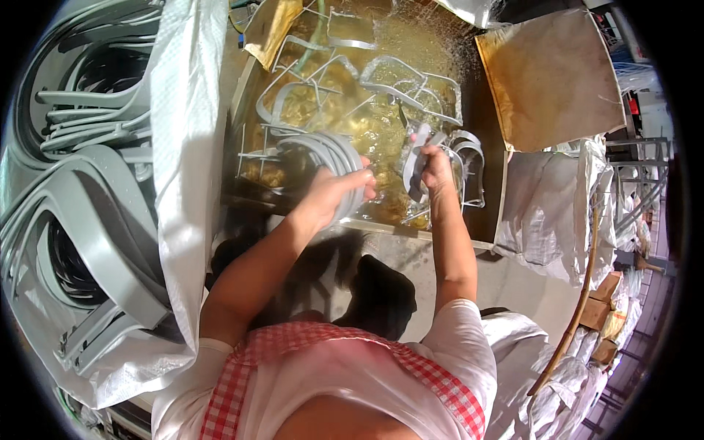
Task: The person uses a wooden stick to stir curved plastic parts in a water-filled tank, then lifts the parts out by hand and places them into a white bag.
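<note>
My left hand [334, 192] is closed round a stack of grey curved strips [320, 147], nested together at the near side of a water-filled tank [411, 233]. Farther right, my right hand [438, 167] grips a single grey curved piece [414, 165] low over the water. Its fingertips partly hide that piece. Beside the right hand, another grey curved part [468, 150] rests on a wire rack at the tank's right. Several wire frames [411, 77] with grey curved parts stand in the yellowish, rippling water.
At the left, a large white woven sack [183, 147] holds many grey curved parts [103, 227]. A brown stained board [554, 77] leans at the tank's far right corner. White sacks [543, 205] stand to the right, near a long wooden stick [579, 308] and cardboard boxes [595, 312].
</note>
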Action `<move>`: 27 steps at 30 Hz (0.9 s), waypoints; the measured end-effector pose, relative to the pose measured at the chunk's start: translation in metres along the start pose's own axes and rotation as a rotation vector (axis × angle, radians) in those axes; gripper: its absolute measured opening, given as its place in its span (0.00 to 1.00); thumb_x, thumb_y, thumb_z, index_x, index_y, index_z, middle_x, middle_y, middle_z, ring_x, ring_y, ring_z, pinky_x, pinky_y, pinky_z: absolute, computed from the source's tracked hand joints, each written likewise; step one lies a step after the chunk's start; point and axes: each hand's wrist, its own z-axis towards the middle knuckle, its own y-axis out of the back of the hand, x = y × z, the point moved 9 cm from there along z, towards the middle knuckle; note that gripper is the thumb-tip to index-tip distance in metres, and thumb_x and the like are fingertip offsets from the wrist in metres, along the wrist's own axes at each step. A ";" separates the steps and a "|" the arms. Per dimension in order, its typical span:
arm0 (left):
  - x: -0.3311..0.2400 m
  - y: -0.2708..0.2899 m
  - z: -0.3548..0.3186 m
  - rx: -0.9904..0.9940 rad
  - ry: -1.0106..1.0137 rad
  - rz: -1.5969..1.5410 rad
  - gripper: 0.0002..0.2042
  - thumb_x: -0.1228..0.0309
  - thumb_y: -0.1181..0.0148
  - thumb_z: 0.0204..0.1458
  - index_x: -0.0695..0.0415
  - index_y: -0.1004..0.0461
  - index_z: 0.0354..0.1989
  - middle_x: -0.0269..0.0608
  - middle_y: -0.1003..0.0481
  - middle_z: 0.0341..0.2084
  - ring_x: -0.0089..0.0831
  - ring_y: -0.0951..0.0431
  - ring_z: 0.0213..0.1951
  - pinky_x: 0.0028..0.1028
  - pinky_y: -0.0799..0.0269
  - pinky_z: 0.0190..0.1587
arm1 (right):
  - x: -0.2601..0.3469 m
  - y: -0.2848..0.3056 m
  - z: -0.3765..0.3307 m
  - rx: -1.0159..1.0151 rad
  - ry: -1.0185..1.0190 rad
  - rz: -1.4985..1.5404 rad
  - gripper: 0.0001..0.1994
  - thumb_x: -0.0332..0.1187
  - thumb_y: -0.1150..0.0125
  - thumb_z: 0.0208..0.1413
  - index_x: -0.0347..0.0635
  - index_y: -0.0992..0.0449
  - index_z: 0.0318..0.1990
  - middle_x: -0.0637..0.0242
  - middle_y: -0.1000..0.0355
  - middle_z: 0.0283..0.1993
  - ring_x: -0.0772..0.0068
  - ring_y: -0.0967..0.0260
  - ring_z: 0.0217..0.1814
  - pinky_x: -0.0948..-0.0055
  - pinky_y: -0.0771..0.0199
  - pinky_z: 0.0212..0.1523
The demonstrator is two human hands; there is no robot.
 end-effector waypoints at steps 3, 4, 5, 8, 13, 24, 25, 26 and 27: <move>0.005 -0.003 -0.001 0.010 0.026 0.033 0.17 0.75 0.40 0.44 0.65 0.34 0.43 0.47 0.27 0.29 0.33 0.24 0.27 0.29 0.28 0.30 | 0.041 -0.002 -0.028 -0.008 0.156 0.261 0.17 0.26 0.46 0.48 0.39 0.32 0.49 0.64 0.30 0.44 0.66 0.34 0.43 0.66 0.33 0.47; 0.007 -0.006 0.000 0.027 0.025 0.022 0.17 0.75 0.40 0.44 0.65 0.34 0.43 0.47 0.27 0.29 0.33 0.24 0.27 0.29 0.28 0.30 | 0.057 -0.005 -0.042 -0.003 0.217 0.337 0.16 0.27 0.46 0.50 0.39 0.31 0.48 0.64 0.30 0.44 0.66 0.34 0.44 0.65 0.34 0.49; 0.009 -0.003 0.001 0.035 0.036 0.066 0.17 0.76 0.41 0.45 0.64 0.34 0.44 0.45 0.27 0.29 0.32 0.24 0.28 0.29 0.27 0.31 | 0.068 -0.018 -0.053 0.009 0.265 0.419 0.15 0.28 0.45 0.51 0.38 0.31 0.48 0.64 0.31 0.44 0.66 0.34 0.45 0.64 0.35 0.50; 0.018 0.001 0.003 0.033 0.061 0.100 0.17 0.75 0.41 0.45 0.62 0.34 0.45 0.43 0.27 0.30 0.30 0.24 0.29 0.28 0.27 0.32 | 0.092 -0.028 -0.081 -0.205 0.367 0.591 0.12 0.26 0.54 0.56 0.36 0.31 0.47 0.61 0.29 0.45 0.66 0.33 0.49 0.62 0.37 0.55; 0.032 0.004 0.009 -0.012 -0.072 0.191 0.17 0.75 0.39 0.43 0.60 0.31 0.44 0.40 0.26 0.33 0.27 0.25 0.33 0.26 0.28 0.35 | 0.086 -0.038 -0.095 -0.408 0.210 0.576 0.12 0.24 0.58 0.57 0.34 0.33 0.47 0.57 0.29 0.44 0.65 0.32 0.46 0.60 0.34 0.53; 0.022 -0.023 0.000 0.169 -0.132 0.627 0.12 0.70 0.38 0.40 0.62 0.26 0.33 0.38 0.25 0.30 0.26 0.27 0.33 0.27 0.31 0.39 | 0.079 -0.096 -0.096 -0.247 0.198 0.758 0.13 0.29 0.59 0.59 0.32 0.33 0.46 0.56 0.34 0.46 0.60 0.37 0.48 0.53 0.38 0.55; 0.019 -0.031 -0.002 0.180 -0.133 0.630 0.12 0.70 0.38 0.40 0.62 0.26 0.33 0.38 0.25 0.30 0.26 0.27 0.33 0.27 0.31 0.39 | 0.079 -0.098 -0.084 -0.073 0.145 0.713 0.12 0.30 0.57 0.59 0.33 0.33 0.46 0.53 0.37 0.45 0.59 0.37 0.46 0.52 0.34 0.52; 0.013 -0.036 -0.006 0.174 -0.161 0.524 0.11 0.71 0.39 0.40 0.62 0.26 0.33 0.37 0.25 0.30 0.26 0.26 0.33 0.27 0.31 0.39 | 0.070 -0.106 -0.072 0.065 0.051 0.568 0.11 0.30 0.57 0.59 0.35 0.34 0.46 0.52 0.36 0.43 0.61 0.36 0.45 0.55 0.30 0.47; 0.008 -0.039 -0.008 0.169 -0.187 0.419 0.11 0.71 0.39 0.41 0.62 0.26 0.33 0.37 0.25 0.30 0.25 0.26 0.33 0.26 0.31 0.39 | 0.065 -0.099 -0.065 0.090 0.030 0.412 0.11 0.30 0.56 0.59 0.37 0.36 0.47 0.52 0.35 0.43 0.63 0.34 0.42 0.64 0.27 0.41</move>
